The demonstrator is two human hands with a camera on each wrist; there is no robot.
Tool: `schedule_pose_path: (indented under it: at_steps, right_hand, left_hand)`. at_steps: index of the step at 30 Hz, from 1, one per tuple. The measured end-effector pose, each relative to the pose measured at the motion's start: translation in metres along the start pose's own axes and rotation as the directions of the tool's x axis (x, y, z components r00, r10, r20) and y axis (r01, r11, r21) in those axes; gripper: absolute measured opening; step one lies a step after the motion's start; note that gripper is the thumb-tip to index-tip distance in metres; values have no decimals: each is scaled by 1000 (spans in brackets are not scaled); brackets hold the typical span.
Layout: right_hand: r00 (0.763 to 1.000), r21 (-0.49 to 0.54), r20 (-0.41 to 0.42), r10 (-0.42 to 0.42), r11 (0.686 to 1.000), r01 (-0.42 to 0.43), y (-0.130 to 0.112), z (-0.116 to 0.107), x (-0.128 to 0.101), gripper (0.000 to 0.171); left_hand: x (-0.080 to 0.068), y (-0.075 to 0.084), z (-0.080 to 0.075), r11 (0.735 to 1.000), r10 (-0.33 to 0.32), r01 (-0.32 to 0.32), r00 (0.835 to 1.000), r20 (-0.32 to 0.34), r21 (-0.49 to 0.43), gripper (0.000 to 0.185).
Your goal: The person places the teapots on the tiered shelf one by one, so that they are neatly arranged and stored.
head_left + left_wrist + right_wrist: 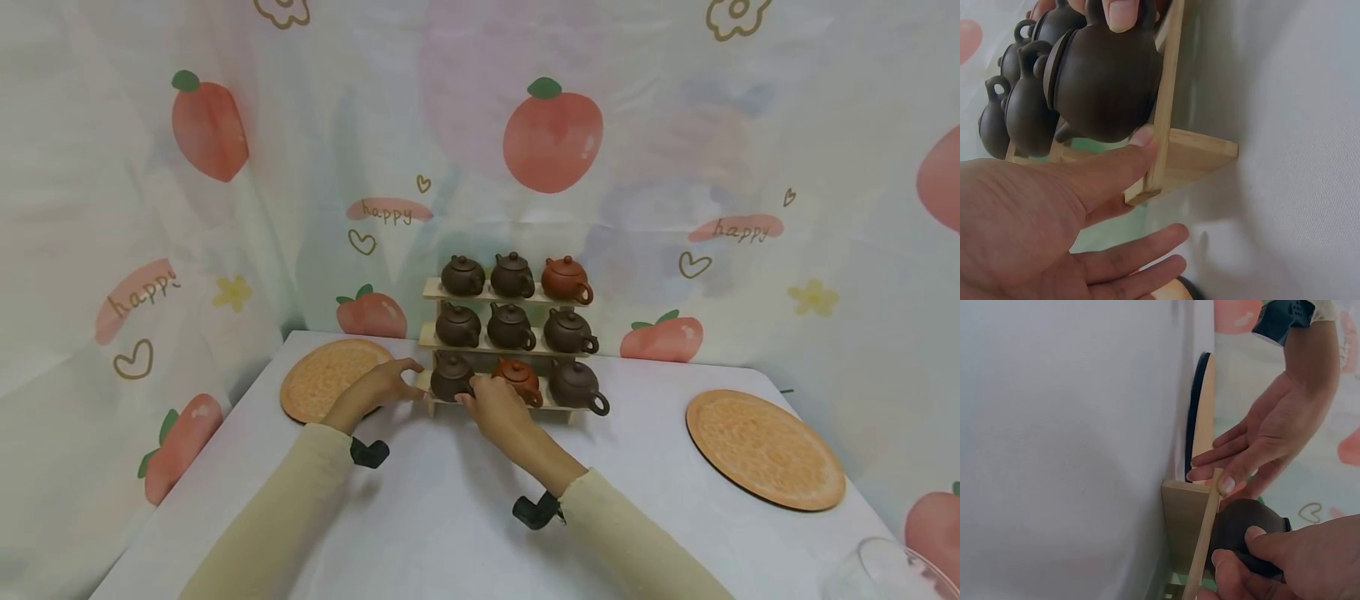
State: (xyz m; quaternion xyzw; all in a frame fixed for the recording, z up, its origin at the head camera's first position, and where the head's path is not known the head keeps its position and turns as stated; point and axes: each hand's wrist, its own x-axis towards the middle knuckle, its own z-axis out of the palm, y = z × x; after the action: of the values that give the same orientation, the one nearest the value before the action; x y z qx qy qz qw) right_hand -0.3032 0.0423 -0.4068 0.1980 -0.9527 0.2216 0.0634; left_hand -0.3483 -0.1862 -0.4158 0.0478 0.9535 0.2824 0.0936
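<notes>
A three-tier wooden rack [429, 290] holds several small clay teapots. My right hand [491, 408] grips the dark brown teapot [450, 379] at the left end of the bottom shelf. In the right wrist view its fingers [1254, 562] curl round that teapot [1241, 522]. My left hand [384, 385] is at the rack's left end with straight fingers. Its thumb [1119, 164] touches the shelf edge [1200, 153] just under the teapot [1107, 81]. A red-brown teapot [519, 377] stands right beside the gripped one.
An orange round plate [318, 383] lies left of the rack behind my left hand, and another [761, 448] lies at the right. A clear glass rim [885, 571] shows at the bottom right corner. A printed curtain hangs close behind the rack.
</notes>
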Motion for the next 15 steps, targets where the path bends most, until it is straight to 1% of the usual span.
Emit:
schedule_pose_path:
  at_steps: [4,9,11,15]
  right_hand:
    - [1000,-6,-7,-2,1000,2,1,0,0,23]
    - [1000,-9,-18,-14,1000,14,1,0,0,24]
    - [999,-13,-22,-23,1000,23,2,0,0,24]
    - [1000,7,-23,-11,1000,11,4,1,1,26]
  left_hand:
    - [0,0,1,1000,2,-2,1000,3,16,60]
    - [-1,1,2,1000,5,-5,1000,3,11,61]
    - [-1,1,2,1000,11,-11,1000,3,10,61]
    - [-1,1,2,999,36,-36,999,9,19,62]
